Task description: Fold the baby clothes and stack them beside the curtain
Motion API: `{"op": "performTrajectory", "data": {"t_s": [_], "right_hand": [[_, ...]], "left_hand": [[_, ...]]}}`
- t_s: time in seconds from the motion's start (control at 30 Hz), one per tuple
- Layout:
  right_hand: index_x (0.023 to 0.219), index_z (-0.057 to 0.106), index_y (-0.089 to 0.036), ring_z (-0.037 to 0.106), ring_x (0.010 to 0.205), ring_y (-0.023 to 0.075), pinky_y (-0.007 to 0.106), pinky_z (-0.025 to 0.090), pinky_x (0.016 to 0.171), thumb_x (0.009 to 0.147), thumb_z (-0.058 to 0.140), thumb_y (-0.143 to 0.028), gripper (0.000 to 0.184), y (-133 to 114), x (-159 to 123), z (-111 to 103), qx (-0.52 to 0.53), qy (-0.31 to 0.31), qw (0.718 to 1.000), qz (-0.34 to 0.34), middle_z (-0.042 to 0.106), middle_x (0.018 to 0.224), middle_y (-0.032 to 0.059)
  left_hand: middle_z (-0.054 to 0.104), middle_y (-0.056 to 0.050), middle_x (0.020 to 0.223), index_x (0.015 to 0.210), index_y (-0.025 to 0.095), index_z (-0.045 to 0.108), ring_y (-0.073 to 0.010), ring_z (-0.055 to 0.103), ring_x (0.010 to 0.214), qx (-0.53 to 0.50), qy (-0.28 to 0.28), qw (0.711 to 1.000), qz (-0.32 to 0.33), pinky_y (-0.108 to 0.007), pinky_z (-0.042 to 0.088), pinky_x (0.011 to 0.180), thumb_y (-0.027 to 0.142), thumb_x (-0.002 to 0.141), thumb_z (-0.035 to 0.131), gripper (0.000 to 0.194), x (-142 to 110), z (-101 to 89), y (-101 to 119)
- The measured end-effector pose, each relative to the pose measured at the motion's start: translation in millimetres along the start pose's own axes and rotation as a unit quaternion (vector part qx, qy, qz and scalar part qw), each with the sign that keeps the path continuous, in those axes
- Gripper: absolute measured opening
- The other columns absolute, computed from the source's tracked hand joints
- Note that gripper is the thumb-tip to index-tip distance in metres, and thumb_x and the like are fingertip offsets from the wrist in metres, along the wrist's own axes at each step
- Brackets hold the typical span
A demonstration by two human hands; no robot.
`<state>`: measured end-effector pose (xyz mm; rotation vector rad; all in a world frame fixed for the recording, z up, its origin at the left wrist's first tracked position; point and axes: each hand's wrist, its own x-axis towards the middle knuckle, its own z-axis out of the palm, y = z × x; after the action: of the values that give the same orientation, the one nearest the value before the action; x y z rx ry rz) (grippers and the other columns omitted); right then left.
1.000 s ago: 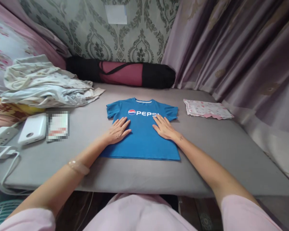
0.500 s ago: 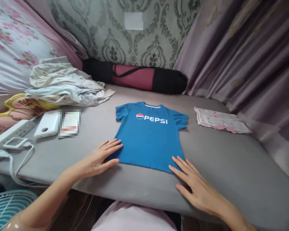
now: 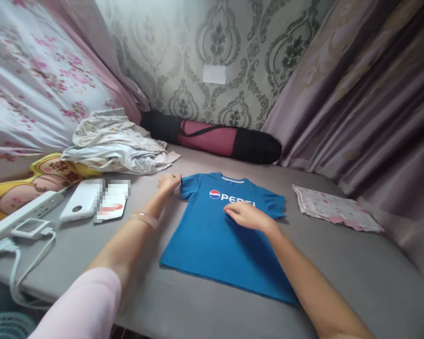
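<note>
A blue short-sleeved T-shirt (image 3: pixel 212 245) with a PEPSI print lies flat on the grey sheet, its neckline pointing away from me. At the end of its left sleeve is my left hand (image 3: pixel 169 182), fingers bent and closed at the sleeve's edge; the fingertips are partly hidden. My right hand (image 3: pixel 249 216) hovers over the chest, covering part of the lettering. Its fingers are loosely bent, slightly apart, with no cloth in them, and its shadow falls on the shirt.
On the left are a rumpled pile of light clothes (image 3: pixel 120 146), a yellow cartoon pillow (image 3: pixel 38 188), a white power bank (image 3: pixel 81 201), a blurred-out card-like item (image 3: pixel 113 202) and a power strip (image 3: pixel 24 216). A black-and-red long bag (image 3: pixel 208 136) lies along the wall; folded patterned cloth (image 3: pixel 335 209) lies right.
Both hands have left the shirt's bottom hem. My left hand has reached forward to the left sleeve; my right hand has risen over the chest print. The view has tilted up.
</note>
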<state>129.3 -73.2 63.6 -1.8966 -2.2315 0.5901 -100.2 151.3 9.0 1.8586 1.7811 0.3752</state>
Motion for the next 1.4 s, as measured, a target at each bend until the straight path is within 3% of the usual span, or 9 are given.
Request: {"op": "performTrajectory", "data": {"t_s": [0.2,0.37,0.5,0.63,0.77,0.97,1.1,1.27,1.4], "right_hand": [[0.132,0.058,-0.014,0.051,0.129,0.0175,0.024,0.036,0.105,0.099,0.035,-0.017,0.04,16,121,24,-0.011,0.126,0.984,0.129,0.058,0.138,0.0109],[0.146,0.04,-0.003,0.03,0.144,0.0246,0.034,0.021,0.117,0.1,0.031,-0.026,0.052,10,163,50,-0.008,0.153,0.971,0.183,0.036,0.155,0.0179],[0.15,0.033,-0.002,0.016,0.149,0.0265,0.038,0.007,0.12,0.101,0.027,-0.033,0.059,6,167,66,-0.022,0.187,0.961,0.204,0.026,0.159,0.0154],[0.15,0.032,-0.001,0.015,0.149,0.0262,0.038,0.006,0.12,0.1,0.025,-0.035,0.061,5,166,69,-0.018,0.189,0.962,0.196,0.026,0.159,0.0162],[0.151,0.03,-0.001,0.015,0.149,0.0275,0.038,0.005,0.12,0.1,0.026,-0.037,0.062,6,167,68,-0.012,0.192,0.961,0.197,0.025,0.16,0.0169],[0.153,0.028,-0.009,0.012,0.15,0.0275,0.041,0.005,0.119,0.101,0.025,-0.045,0.063,5,167,67,0.002,0.189,0.962,0.197,0.021,0.161,0.016],[0.153,0.031,-0.013,0.012,0.15,0.029,0.043,0.005,0.118,0.1,0.028,-0.048,0.064,4,165,67,0.006,0.196,0.961,0.195,0.022,0.161,0.0154],[0.152,0.035,-0.013,0.012,0.149,0.0302,0.043,0.005,0.118,0.099,0.03,-0.049,0.064,5,165,68,0.005,0.204,0.96,0.19,0.023,0.161,0.0155],[0.152,0.035,-0.013,0.011,0.149,0.0304,0.044,0.005,0.119,0.099,0.031,-0.049,0.064,5,167,69,-0.002,0.192,0.962,0.195,0.021,0.161,0.0152]], "left_hand": [[0.069,-0.012,0.075,0.084,0.019,0.069,-0.0307,0.065,0.094,0.053,-0.017,0.998,-0.032,-0.034,0.046,0.077,0.05,0.081,0.06,0.032,10,6.9,20],[0.071,-0.009,0.075,0.08,0.019,0.07,-0.0258,0.066,0.086,0.06,-0.065,0.996,-0.002,-0.029,0.046,0.073,0.047,0.074,0.069,0.028,16,2.8,22],[0.065,-0.004,0.062,0.069,0.02,0.069,-0.0221,0.065,0.076,0.048,-0.094,0.994,0.019,-0.026,0.044,0.065,0.042,0.069,0.072,0.023,20,3.5,22],[0.056,0.0,0.052,0.065,0.018,0.064,-0.0164,0.058,0.059,0.005,-0.121,0.991,0.047,-0.023,0.039,0.054,0.03,0.065,0.07,0.014,21,3.5,24],[0.054,0.002,0.058,0.077,0.018,0.058,-0.0128,0.053,0.055,-0.05,-0.079,0.993,0.073,-0.022,0.039,0.051,0.024,0.072,0.059,0.009,25,-2.7,29],[0.06,-0.004,0.079,0.099,0.016,0.053,-0.0181,0.059,0.075,-0.051,0.036,0.994,0.086,-0.026,0.046,0.066,0.012,0.077,0.048,0.024,28,2.6,31],[0.065,-0.013,0.1,0.122,0.014,0.046,-0.0247,0.063,0.094,0.057,0.108,0.984,0.132,-0.032,0.046,0.08,0.011,0.087,0.036,0.036,17,19.0,26],[0.059,-0.017,0.124,0.123,0.017,0.048,-0.0269,0.065,0.101,0.179,0.071,0.967,0.168,-0.035,0.045,0.082,0.013,0.096,0.024,0.037,11,30.7,19],[0.061,-0.017,0.123,0.122,0.015,0.05,-0.0265,0.061,0.109,0.167,0.069,0.972,0.152,-0.033,0.045,0.085,0.025,0.097,0.038,0.029,19,25.5,17]]}}
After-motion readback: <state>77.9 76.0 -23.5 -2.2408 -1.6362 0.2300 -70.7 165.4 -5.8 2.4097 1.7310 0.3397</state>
